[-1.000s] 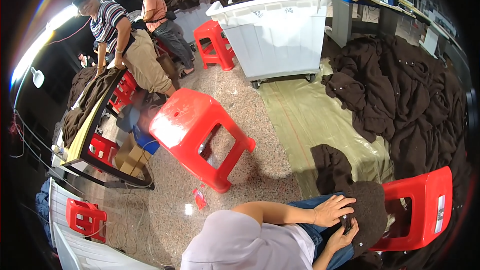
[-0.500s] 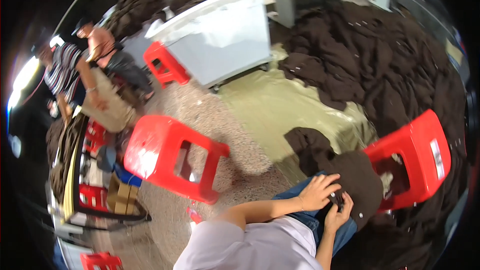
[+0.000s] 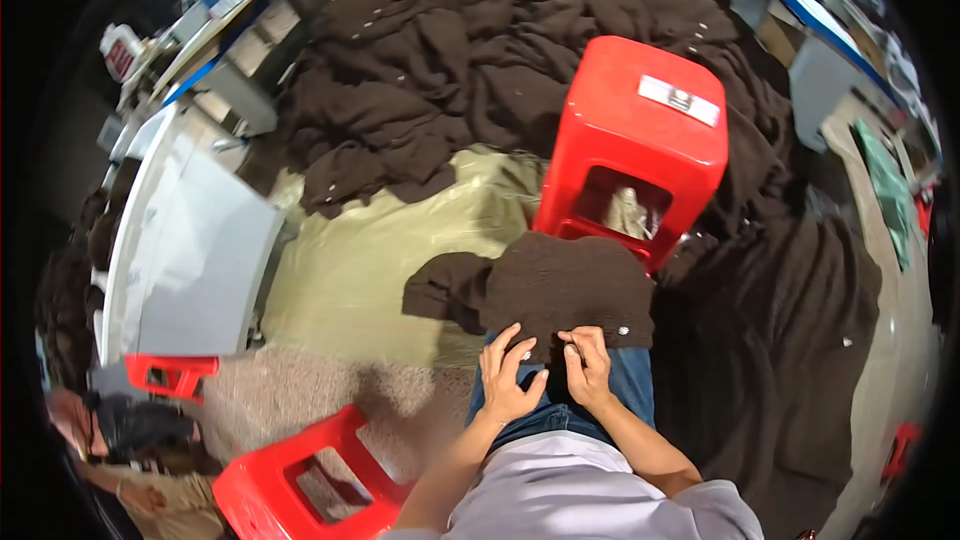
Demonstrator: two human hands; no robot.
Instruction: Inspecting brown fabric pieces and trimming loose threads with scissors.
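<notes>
A dark brown knitted garment (image 3: pixel 570 285) lies over my lap and knees, one narrow part reaching left above the yellowish sheet. My left hand (image 3: pixel 510 380) rests on its near edge, fingers spread and thumb apart, beside a small white mark. At the same edge my right hand (image 3: pixel 587 365) has its fingers bent and closed on the cloth. Between the hands the dark fabric folds down against my jeans (image 3: pixel 635 380). Another small white mark (image 3: pixel 624 331) shows on the garment, right of my right hand.
A red stool (image 3: pixel 650 120) stands just beyond my knees, another red stool (image 3: pixel 300 480) at lower left. A large heap of brown fabric (image 3: pixel 450 50) covers the floor ahead, by a yellowish sheet (image 3: pixel 350 280). A white bin (image 3: pixel 190 250) stands left. Another person's arm (image 3: pixel 130 490) shows at lower left.
My view has swung to the right, so the stools and bin appear farther left. My hands, close together on the garment before, are now apart along its near edge, the left one opened.
</notes>
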